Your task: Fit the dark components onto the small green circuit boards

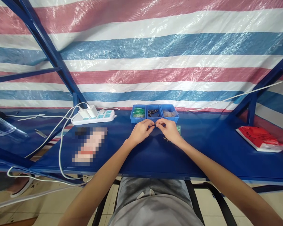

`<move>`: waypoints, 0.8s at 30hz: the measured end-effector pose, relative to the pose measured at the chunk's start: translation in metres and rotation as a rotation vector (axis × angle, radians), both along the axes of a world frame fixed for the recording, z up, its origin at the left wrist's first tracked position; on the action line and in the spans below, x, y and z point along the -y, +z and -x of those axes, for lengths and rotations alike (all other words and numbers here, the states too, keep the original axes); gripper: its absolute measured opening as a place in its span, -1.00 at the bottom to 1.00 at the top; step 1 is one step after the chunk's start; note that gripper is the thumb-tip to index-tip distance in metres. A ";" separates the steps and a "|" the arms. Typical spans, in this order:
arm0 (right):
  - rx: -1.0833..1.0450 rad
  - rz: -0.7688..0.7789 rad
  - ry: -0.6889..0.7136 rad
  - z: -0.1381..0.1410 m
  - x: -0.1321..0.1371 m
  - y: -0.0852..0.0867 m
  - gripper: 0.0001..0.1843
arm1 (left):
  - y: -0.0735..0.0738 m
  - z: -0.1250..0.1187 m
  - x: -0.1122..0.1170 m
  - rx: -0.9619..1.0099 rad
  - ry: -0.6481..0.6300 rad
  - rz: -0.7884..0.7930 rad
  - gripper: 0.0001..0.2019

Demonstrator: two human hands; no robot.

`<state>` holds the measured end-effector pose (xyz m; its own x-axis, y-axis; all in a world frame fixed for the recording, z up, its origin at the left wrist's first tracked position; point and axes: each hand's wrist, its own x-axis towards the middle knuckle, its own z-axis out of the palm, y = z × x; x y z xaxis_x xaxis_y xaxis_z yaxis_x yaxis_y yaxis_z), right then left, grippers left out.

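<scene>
My left hand (142, 131) and my right hand (169, 129) meet over the blue table, fingertips pinched around a small dark part (155, 124) with a hint of metal. Its exact kind is too small to make out. Just beyond my hands stand three joined blue bins: the left bin (132, 120) holds green plastic bags, the middle bin (153, 106) several small black parts, the right bin (175, 120) small pieces in clear plastic. Partly hidden by my right hand, a few small dark and brassy parts (165, 138) and a green bag (179, 129) lie on the table.
A white power strip (97, 117) with plugged chargers and trailing cables is at the left. A red and white packet (260, 138) lies at the right. Blue frame bars (54, 56) and a striped sheet (155, 75) stand behind the table (202, 157). Another person's foot (21, 186) shows lower left.
</scene>
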<state>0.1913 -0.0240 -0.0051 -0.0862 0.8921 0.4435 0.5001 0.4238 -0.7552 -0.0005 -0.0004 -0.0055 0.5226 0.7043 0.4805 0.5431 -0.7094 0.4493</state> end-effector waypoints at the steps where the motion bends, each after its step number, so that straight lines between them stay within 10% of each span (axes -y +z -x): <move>1: -0.038 0.035 0.008 0.000 -0.001 -0.001 -0.86 | -0.001 0.000 0.000 -0.005 -0.003 -0.005 -0.86; 24: -0.231 0.219 0.121 0.002 -0.002 -0.005 -0.74 | -0.006 -0.003 -0.003 0.104 -0.023 -0.126 -0.84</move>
<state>0.1891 -0.0225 -0.0101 -0.1167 0.9578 0.2625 0.2614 0.2846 -0.9223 0.0022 0.0031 -0.0110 0.4807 0.6232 0.6168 0.4809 -0.7756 0.4089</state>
